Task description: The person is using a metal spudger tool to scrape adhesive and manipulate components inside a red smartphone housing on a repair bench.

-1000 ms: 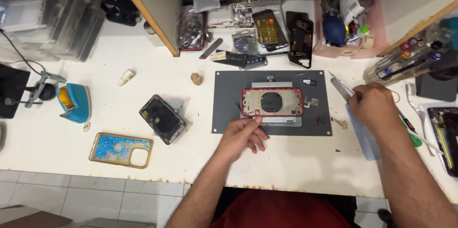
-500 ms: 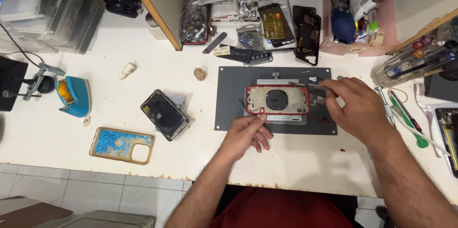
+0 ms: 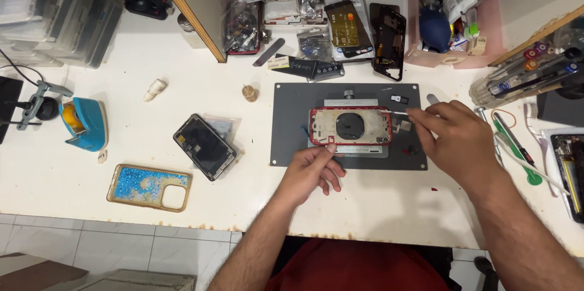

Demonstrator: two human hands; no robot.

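We see both forearms bare to the elbow: no sleeves, watch, bracelets or gloves. Left hand and right hand carry no rings that we can make out. Dark hair covers both forearms. At the frame's lower edge we note a red garment over the torso.

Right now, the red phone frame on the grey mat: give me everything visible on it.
The red phone housing lies flat, open side up, lengthwise left to right, in a clamp fixture on the grey mat. Red metal-looking rim, pale inner plate, a dark round coil in the middle; screen removed. The left hand touches its lower left corner. The right hand holds a thin tool whose tip meets the upper right edge.
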